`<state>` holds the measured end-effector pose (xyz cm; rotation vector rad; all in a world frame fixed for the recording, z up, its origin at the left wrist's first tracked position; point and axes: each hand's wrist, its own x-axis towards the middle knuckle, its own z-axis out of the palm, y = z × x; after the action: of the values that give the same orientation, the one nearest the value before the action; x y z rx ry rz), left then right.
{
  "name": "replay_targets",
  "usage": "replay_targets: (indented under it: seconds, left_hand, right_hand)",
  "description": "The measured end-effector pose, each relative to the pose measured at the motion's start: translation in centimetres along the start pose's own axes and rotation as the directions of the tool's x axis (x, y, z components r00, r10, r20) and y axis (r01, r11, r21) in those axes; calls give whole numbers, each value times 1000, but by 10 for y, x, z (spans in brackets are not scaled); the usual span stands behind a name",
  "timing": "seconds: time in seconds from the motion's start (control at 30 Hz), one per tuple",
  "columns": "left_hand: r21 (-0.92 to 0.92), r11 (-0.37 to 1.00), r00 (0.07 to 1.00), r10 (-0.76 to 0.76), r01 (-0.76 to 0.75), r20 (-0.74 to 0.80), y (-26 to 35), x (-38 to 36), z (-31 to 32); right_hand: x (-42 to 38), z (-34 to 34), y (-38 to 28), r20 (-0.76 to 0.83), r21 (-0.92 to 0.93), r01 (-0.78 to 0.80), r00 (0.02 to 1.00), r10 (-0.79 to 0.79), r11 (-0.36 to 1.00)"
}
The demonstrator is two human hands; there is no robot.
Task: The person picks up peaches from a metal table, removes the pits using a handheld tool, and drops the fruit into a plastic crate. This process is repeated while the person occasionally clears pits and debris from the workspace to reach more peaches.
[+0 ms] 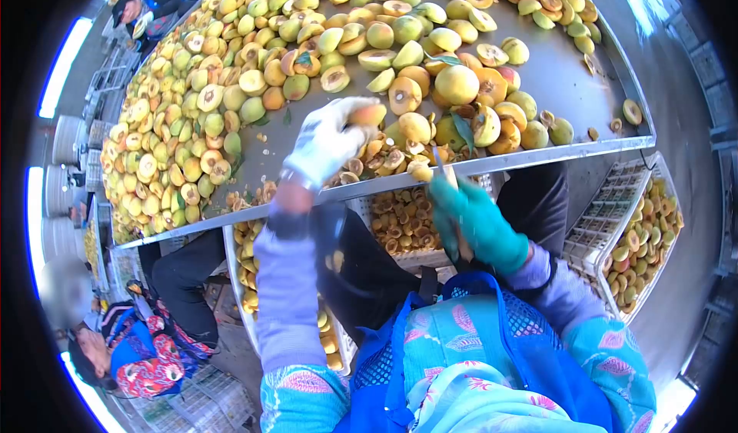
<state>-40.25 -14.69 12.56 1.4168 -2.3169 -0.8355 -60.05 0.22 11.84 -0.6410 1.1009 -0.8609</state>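
Observation:
My left hand, in a white glove, is raised just above the near side of the metal table. Its fingers are closed around a peach. My right hand wears a green glove and grips a small knife, blade pointing up over the table's front rim. A yellow piece of fruit lies at that rim beside the blade. Between my hands are cut scraps, and beyond them sit whole and halved peaches, some with green leaves.
A big heap of halved peaches covers the table's left and far side. Below the rim stands a crate of brown scraps. A white crate at right holds halves. Two co-workers sit at left.

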Motion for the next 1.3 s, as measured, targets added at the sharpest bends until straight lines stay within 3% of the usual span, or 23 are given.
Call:
replay_targets:
  seconds: [0.03,0.07,0.1,0.13,0.17,0.2,0.23,0.27,0.33,0.37,0.4,0.43,0.5,0.57,0.6,0.73,0.8,0.9,1.07,1.17,1.23,1.3]
  left_hand:
    - [-71,993,996,91,-93,-20,1,-15,-1]
    - [-36,968,968,246,-248,-56,7,-30,1]
    - [-129,966,974,218,-225,-64,23,-43,7]
    - [-335,918,976,177,-211,-128,20,-53,14]
    - [-620,772,986,53,-143,-160,23,-63,18]
    - [-839,530,979,-71,-124,-190,27,-72,22]
    - [-918,390,976,-163,-71,-144,25,-79,29]
    - [-941,338,965,-253,15,-75,21,-83,36]
    - [-911,405,931,-358,81,-76,18,-84,42]
    - [-894,442,906,-405,75,-124,16,-82,42]
    - [-910,411,906,-406,60,-123,16,-83,40]
    - [-925,377,904,-408,43,-124,16,-83,37]
    - [-986,168,915,-397,-4,-71,12,-83,38]
    - [-979,-201,939,-342,-45,27,4,-81,50]
    - [-983,-163,952,-305,-80,-27,3,-83,55]
    - [-990,100,949,-290,-100,-125,11,-89,53]
    - [-903,375,894,-301,-208,-331,12,-87,61]
    - [-786,583,893,-216,-206,-394,5,-86,59]
    - [-822,570,963,-230,16,-140,12,-84,46]
    - [-852,467,938,-119,-237,-326,20,-84,57]
    - [-859,420,903,-174,-294,-394,19,-89,68]
    - [-921,263,881,-306,-287,-362,11,-94,83]
  right_hand:
    - [16,-4,2,48,134,-3,999,-3,991]
    - [27,-2,-5,119,147,1,993,-18,989]
    - [36,2,-11,194,154,6,980,-37,988]
    - [46,2,-11,195,135,25,980,-51,991]
    - [56,3,-9,194,115,45,979,-67,992]
    - [62,6,-5,192,95,65,978,-82,993]
    - [65,11,0,185,22,190,964,-191,982]
    - [65,19,4,185,-51,308,938,-294,950]
    - [61,22,9,185,-223,451,890,-416,865]
    - [59,24,11,184,-307,509,861,-475,804]
    - [60,18,17,224,-465,602,789,-572,649]
    - [56,18,22,226,-507,613,773,-593,606]
    - [43,24,23,229,-587,623,740,-633,517]
    - [29,36,26,178,-620,533,810,-559,575]
    - [35,40,34,151,-596,602,734,-663,531]
    - [42,44,37,140,-574,547,798,-586,609]
    - [42,45,39,151,-577,544,804,-575,609]
    - [37,50,37,130,-602,437,880,-458,668]
    - [41,48,57,137,-585,529,812,-567,615]
    - [38,43,45,124,-618,445,869,-480,648]
    - [37,41,42,140,-618,428,886,-443,660]
    - [36,40,47,187,-598,475,866,-464,645]
